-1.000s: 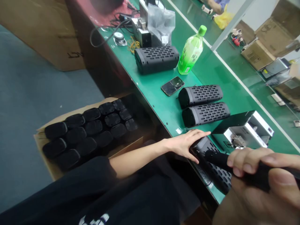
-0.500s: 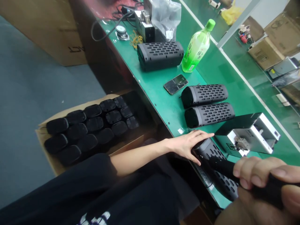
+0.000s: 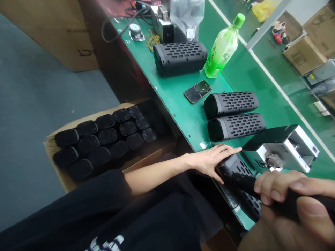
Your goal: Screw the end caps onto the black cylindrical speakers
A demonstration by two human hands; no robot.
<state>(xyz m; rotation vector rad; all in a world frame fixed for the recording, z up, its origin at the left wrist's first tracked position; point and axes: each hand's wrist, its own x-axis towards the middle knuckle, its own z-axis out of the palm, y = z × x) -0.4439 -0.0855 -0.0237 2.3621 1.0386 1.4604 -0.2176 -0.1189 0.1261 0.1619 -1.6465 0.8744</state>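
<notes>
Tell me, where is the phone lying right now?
In the head view the phone lies flat on the green bench, upper middle, between the large black speaker and green bottle behind it and the two smaller speakers nearer the person.

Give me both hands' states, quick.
Left hand: open, resting flat on the end of the speaker.
Right hand: closed around a black tool.

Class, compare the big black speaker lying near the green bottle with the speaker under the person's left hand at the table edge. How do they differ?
The big speaker lies untouched, alone on the green table; the held speaker is pinned under the left hand.
The big speaker looks bulkier and boxier; the held speaker looks slimmer.
The right hand grips a black tool against the held speaker; nothing touches the big one.
Both are black with slotted grilles.
</notes>
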